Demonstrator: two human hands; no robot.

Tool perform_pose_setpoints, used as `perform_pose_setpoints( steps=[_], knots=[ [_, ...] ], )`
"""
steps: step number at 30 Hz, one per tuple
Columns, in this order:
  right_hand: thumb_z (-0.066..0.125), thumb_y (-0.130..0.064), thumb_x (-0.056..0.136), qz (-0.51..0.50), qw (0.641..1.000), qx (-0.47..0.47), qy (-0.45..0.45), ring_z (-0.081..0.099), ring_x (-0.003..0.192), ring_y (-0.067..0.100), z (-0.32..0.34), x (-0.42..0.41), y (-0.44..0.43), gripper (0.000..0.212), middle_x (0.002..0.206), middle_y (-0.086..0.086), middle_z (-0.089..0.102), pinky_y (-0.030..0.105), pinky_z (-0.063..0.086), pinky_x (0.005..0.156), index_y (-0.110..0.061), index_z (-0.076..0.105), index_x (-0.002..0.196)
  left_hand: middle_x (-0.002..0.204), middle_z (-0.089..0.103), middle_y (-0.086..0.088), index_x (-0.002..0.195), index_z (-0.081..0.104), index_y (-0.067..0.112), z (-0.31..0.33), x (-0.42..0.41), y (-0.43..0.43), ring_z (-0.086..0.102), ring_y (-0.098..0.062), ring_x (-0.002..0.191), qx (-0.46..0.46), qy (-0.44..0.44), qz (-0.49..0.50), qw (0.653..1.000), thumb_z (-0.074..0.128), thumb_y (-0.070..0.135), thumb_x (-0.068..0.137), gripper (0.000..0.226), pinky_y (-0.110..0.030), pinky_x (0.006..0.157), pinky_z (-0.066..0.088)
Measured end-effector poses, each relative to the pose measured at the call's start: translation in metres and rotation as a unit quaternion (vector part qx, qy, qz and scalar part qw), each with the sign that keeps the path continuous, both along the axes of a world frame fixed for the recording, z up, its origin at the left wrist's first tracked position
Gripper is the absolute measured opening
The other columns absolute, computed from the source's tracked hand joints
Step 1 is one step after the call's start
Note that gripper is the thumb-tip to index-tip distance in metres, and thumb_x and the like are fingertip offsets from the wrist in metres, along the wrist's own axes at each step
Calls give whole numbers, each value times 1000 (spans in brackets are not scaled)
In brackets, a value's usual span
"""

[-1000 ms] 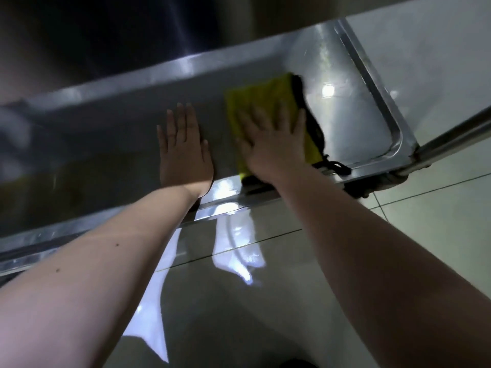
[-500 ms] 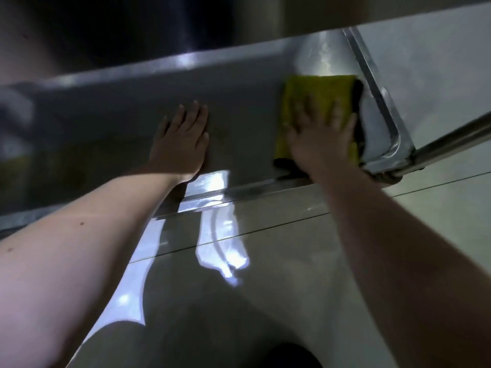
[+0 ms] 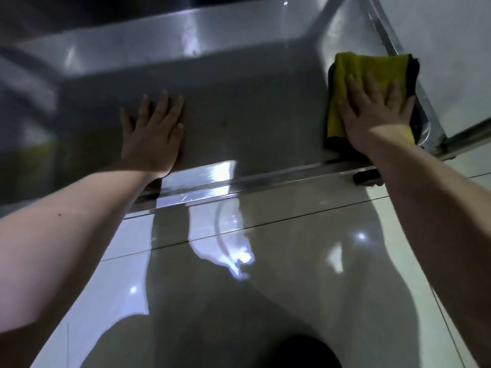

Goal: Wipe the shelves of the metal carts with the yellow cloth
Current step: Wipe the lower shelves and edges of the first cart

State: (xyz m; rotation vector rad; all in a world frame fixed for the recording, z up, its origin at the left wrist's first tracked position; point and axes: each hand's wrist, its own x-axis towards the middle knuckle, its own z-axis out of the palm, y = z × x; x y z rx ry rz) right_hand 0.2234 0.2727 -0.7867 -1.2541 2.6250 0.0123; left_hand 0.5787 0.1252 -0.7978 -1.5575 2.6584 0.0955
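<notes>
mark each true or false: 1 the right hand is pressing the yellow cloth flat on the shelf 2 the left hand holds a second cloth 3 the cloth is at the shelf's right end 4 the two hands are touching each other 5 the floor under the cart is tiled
1. True: the right hand lies spread on the yellow cloth, flat on the cart shelf.
2. False: the left hand is bare, palm flat on the metal.
3. True: it sits by the right rim.
4. False: they are well apart, with bare shelf between them.
5. True: the tiled floor shows grout lines.
</notes>
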Motion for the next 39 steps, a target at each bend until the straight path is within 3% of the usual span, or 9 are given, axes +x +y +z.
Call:
perform_pose_setpoints(
  steps=[4,10,13,19,23,29,32,36,39],
  knots=[
    [12,-57,100,-22,999,32,3,-12,148,39,2,55,-31,57,164,-11,-8,67,-8,113,-43,-5,153,165,6,4,156,8,34,1,-2,1,4,-32,150,-4,2,-2,1000,19,42,103,54,-58,117,-1],
    [13,-56,100,241,970,-11,-26,-9,148,39,1,219,-69,55,164,-13,-5,67,-14,110,-45,-1,153,165,2,2,157,11,23,0,1,1,0,-28,151,6,5,8,1000,21,34,104,55,-54,119,0],
    [17,-58,100,287,957,-40,-29,-3,150,33,0,207,-71,55,163,-16,3,62,-11,114,-49,5,152,165,-1,4,157,9,25,1,0,0,-2,-25,151,13,2,10,1000,21,34,105,55,-53,119,-2],
    [15,-62,98,109,994,-8,1,-4,150,33,-1,62,-39,58,164,-11,0,59,-5,117,-49,0,152,165,1,6,157,7,31,0,-3,3,-1,-24,151,3,27,21,999,19,40,105,54,-50,118,-5],
    [13,-58,100,38,999,22,-2,-11,149,37,3,84,-33,58,164,-10,-9,64,-7,115,-45,-5,153,165,2,6,157,8,32,-1,-4,6,0,-25,151,-2,34,23,999,21,41,105,54,-52,118,-5],
    [21,-52,100,261,965,15,-30,-12,148,39,6,242,-35,61,164,-11,-9,67,-12,111,-42,-7,153,165,5,7,157,9,31,-2,1,4,2,-25,151,1,35,20,999,28,29,102,58,-55,118,-1],
    [20,-56,100,278,959,-22,-44,-9,150,31,2,213,-31,57,163,-16,-3,60,-11,116,-48,-3,152,164,6,8,156,10,32,-1,1,4,3,-24,151,3,44,18,999,26,32,103,55,-54,119,-1],
    [15,-57,97,166,986,-13,30,5,149,37,-4,94,-7,59,165,-8,5,61,4,115,-44,3,154,164,5,9,156,10,35,-1,0,4,2,-23,151,1,45,26,999,21,39,105,53,-52,119,-3],
    [21,-59,99,23,999,24,-2,-4,150,35,3,32,12,59,165,-9,-2,62,0,116,-48,1,153,164,4,8,156,9,34,-1,-1,4,1,-23,151,0,40,25,999,20,40,105,53,-51,119,-3]
  ],
)
